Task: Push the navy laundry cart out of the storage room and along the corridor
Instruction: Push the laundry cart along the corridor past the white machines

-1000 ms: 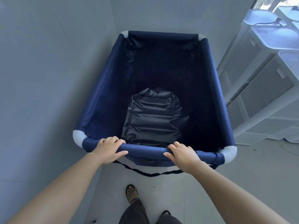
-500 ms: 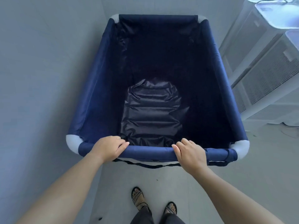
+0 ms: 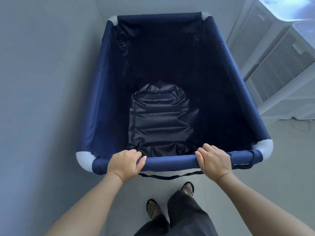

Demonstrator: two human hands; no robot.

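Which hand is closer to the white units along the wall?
Right. The right hand grips the cart rail on the side of the white units; the left hand grips nearer the opposite wall.

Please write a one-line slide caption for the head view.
Both hands, left hand and right hand, grip the near rail of the empty navy laundry cart.

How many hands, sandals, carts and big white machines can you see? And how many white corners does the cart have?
Hands: 2, the left hand and the right hand, both gripping the cart's near rail
Sandals: 2, and
Carts: 1, the navy cart
White machines: 2, and
White corners on the cart: 4
Total: 11
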